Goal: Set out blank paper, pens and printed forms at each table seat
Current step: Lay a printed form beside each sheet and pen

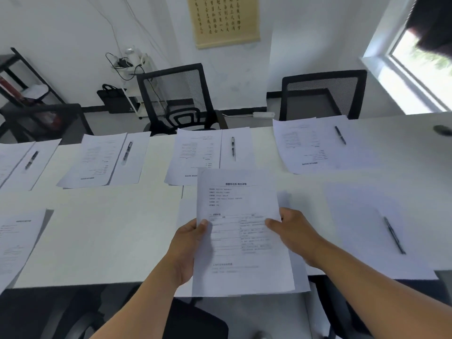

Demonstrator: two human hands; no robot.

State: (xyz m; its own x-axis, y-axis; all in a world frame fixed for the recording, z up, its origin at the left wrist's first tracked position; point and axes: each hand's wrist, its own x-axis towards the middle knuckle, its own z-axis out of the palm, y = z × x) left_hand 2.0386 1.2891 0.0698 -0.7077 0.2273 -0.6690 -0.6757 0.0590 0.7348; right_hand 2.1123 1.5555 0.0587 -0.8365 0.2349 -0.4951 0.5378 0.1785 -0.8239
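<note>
I hold a thin stack of printed forms [238, 201] above the near edge of the white table [102, 231]. My left hand [189, 245] pinches its left edge with the thumb on top. My right hand [292, 231] grips the right edge the same way. On the near right lies a blank sheet [362, 216] with a black pen [394, 234] on it. A printed form [17, 238] lies at the near left. Along the far side, several seats each have a form, a blank sheet and a pen, such as the pen [233, 148] straight ahead.
Two black mesh chairs [178, 94] [322, 94] stand behind the far side of the table. A dark chair [195, 321] is under me at the near edge. A window [420, 67] is at the right, a shelf [22, 77] at the far left.
</note>
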